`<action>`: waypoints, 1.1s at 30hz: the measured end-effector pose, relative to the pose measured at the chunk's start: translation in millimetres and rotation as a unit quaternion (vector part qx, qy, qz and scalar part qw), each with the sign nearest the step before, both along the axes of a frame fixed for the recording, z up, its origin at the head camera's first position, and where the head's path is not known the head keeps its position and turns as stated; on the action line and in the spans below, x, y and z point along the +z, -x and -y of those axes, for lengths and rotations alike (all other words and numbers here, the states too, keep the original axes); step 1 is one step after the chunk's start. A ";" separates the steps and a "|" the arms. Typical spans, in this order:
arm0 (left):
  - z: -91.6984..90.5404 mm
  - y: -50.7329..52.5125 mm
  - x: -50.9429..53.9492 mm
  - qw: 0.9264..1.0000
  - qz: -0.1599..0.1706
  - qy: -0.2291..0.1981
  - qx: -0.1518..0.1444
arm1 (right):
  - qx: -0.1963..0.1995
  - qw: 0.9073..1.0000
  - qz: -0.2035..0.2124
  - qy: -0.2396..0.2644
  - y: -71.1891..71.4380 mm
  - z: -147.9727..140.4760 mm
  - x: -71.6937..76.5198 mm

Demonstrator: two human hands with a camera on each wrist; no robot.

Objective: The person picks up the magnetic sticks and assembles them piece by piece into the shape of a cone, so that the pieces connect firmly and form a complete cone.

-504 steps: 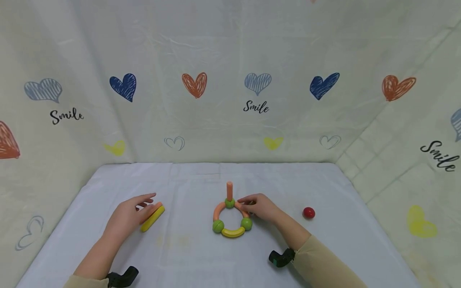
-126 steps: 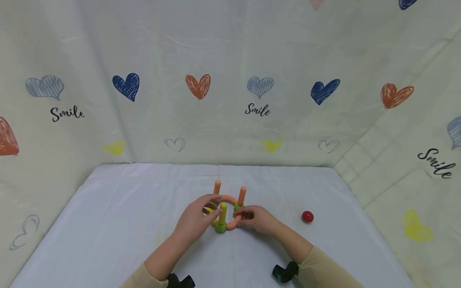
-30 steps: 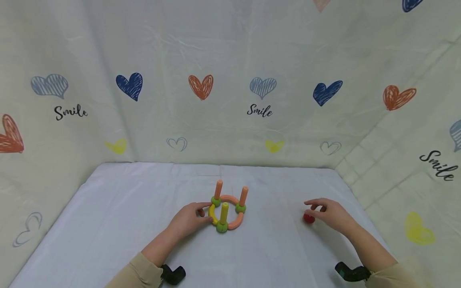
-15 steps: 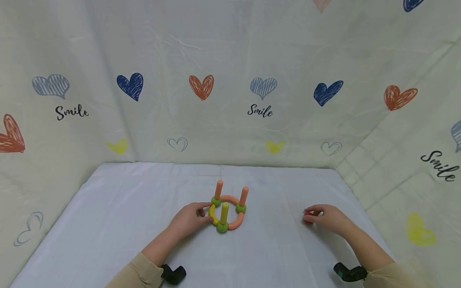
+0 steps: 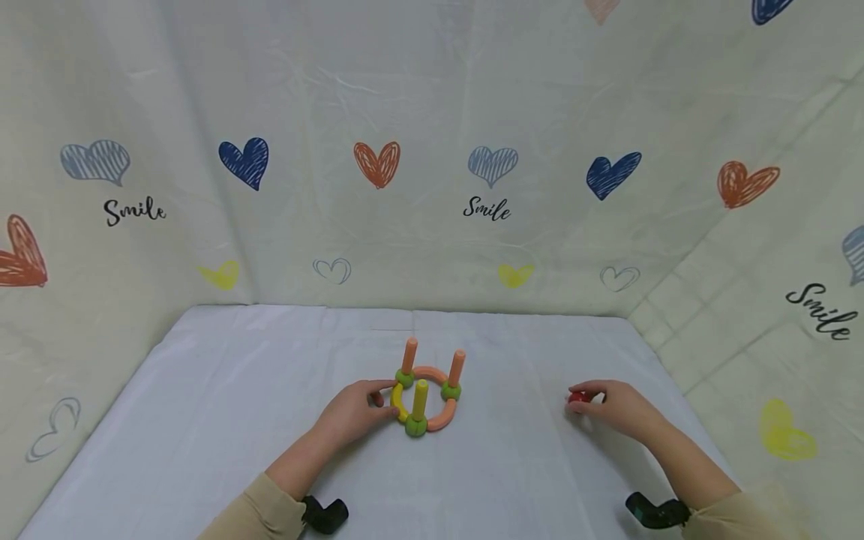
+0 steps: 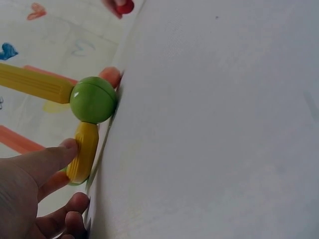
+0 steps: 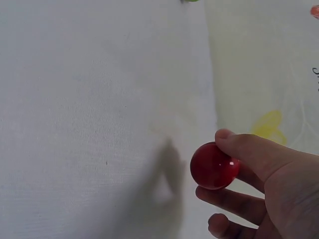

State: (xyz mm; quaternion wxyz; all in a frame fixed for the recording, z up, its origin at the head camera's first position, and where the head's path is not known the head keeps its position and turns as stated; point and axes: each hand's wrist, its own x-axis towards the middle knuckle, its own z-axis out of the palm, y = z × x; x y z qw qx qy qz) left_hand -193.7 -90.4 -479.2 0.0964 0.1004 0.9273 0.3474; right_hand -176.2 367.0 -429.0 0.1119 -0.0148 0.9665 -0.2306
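A ring of curved rods joined by green balls (image 5: 415, 425) lies on the table, made of one yellow curved rod (image 5: 398, 403) and two orange curved rods (image 5: 442, 417). Two orange sticks (image 5: 457, 367) and one yellow stick (image 5: 420, 400) stand upright on the balls. With thumb and finger, my left hand (image 5: 356, 411) pinches the yellow curved rod at the ring's left side. Out to the right, my right hand (image 5: 624, 409) holds a red ball (image 7: 214, 166) between thumb and fingers. Its shadow falls on the cloth beside it in the right wrist view.
A white cloth covers the table (image 5: 513, 450). Behind it hangs a pale curtain (image 5: 432, 240) printed with hearts and "Smile". A black wrist camera (image 5: 325, 516) sits on my left wrist, and another wrist camera (image 5: 656, 511) on my right.
Since the oldest frame, a second orange stick and a yellow stick have come to stand on the ring. My right hand moved from the ring to the red ball and has taken hold of it.
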 end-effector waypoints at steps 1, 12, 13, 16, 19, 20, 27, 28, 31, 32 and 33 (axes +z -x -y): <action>0.1 0.0 -0.3 1.000 0.000 -0.001 0.000 | 0.001 1.000 -0.002 0.001 0.2 0.6 0.7; 1.0 0.4 -2.0 1.000 -0.010 -0.004 -0.004 | -0.002 1.000 -0.024 0.008 5.1 12.7 3.3; 1.0 0.2 -1.6 1.000 -0.013 -0.003 -0.006 | -0.005 1.000 -0.029 0.009 5.5 14.8 3.5; 1.0 -0.2 -0.9 1.000 -0.016 -0.003 -0.006 | -0.003 0.999 -0.047 0.019 6.7 21.2 4.5; 1.3 -0.1 -0.7 1.000 -0.014 -0.003 -0.005 | -0.001 0.997 -0.064 0.035 7.4 29.6 5.9; 1.4 0.0 -0.9 1.000 -0.012 -0.003 -0.004 | -0.002 0.997 -0.069 0.039 7.8 32.9 6.2; 2.2 0.1 0.3 1.000 -0.009 -0.005 -0.007 | -0.023 0.991 -0.100 0.085 12.3 60.4 10.3; 2.1 -0.2 0.7 1.000 -0.009 -0.005 -0.007 | -0.023 0.990 -0.106 0.091 13.4 64.5 10.8; 1.7 -0.8 1.4 1.000 -0.008 -0.006 -0.007 | -0.020 0.986 -0.128 0.107 16.4 77.3 12.8; 1.5 -0.8 1.4 1.000 -0.008 -0.005 -0.007 | -0.019 0.984 -0.136 0.112 17.2 81.6 13.6; 1.2 -0.8 1.5 1.000 -0.008 -0.006 -0.007 | -0.018 0.982 -0.146 0.116 17.9 85.8 14.7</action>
